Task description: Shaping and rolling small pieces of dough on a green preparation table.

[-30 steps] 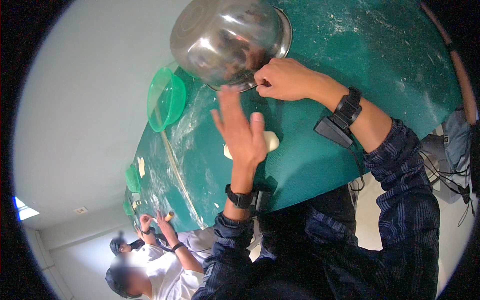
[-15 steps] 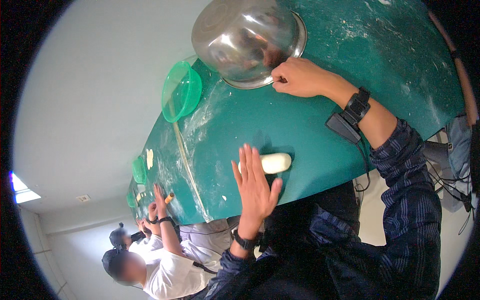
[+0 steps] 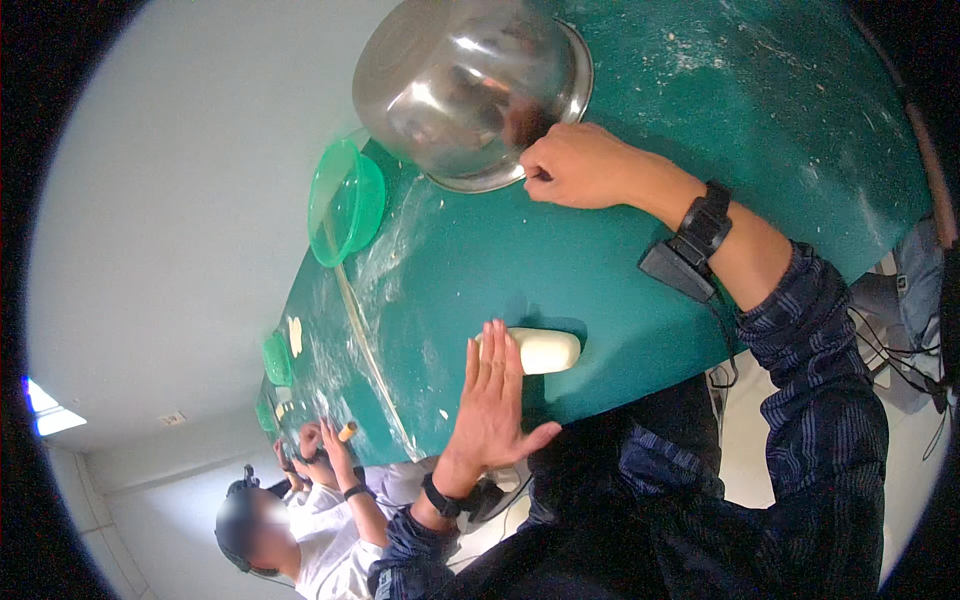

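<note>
My left hand lies flat, fingers stretched and thumb out, with its fingertips on one end of a pale, smooth dough roll near the front edge of the green tabletop. Higher up, my right hand is closed, knuckles bent, with its fingers at the near rim of a large upturned steel bowl, seemingly gripping it. Part of the dough is hidden under my left fingers.
A green plastic basin stands left of the bowl, beside a long strip amid flour streaks. Farther left lie flat dough pieces and smaller green bowls. Co-workers work at the lower left. Cables hang at right.
My left hand has moved toward the near table edge, and the dough roll now sits closer to that edge. My right hand stays at the bowl's rim. The co-workers' hands have moved.
</note>
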`<state>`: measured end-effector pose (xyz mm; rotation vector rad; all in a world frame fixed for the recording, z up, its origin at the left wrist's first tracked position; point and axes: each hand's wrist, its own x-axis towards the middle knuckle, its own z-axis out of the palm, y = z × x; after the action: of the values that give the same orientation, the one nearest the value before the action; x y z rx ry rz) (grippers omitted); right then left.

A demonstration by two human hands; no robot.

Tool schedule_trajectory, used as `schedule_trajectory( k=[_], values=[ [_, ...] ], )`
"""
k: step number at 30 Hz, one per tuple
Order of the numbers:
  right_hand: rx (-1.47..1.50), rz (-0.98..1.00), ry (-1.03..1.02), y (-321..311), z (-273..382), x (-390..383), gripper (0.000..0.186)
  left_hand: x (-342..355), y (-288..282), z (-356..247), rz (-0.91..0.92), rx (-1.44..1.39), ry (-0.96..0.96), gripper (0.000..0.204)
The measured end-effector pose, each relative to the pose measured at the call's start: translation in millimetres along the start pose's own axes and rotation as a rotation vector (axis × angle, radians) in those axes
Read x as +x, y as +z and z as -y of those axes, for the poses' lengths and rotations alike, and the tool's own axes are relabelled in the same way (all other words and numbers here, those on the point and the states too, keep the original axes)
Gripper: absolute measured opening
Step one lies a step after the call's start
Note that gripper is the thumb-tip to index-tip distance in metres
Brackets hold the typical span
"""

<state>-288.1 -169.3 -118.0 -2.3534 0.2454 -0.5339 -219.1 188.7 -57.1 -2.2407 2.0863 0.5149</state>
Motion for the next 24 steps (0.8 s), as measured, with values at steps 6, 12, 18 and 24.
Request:
schedule_trajectory(
  k=[6, 12, 18, 24],
  values=[
    [-0.047, 0.022, 0.004, -2, 2, 1, 0.026, 97, -25, 36, -0.122, -0.101, 0.138, 0.110],
    [0.013, -0.007, -0.003, -5, 0, 0, 0.026, 153, -11, 46, -0.497, -0.232, 0.123, 0.095],
    [0.013, 0.001, 0.000, -1, -2, 2, 0.025, 123, 16, 22, -0.630, -0.165, -0.088, 0.082],
    [0.019, 0.009, -0.002, -3, -3, 2, 0.026, 65, 26, -3, -0.475, -0.042, -0.144, 0.071]
  ],
)
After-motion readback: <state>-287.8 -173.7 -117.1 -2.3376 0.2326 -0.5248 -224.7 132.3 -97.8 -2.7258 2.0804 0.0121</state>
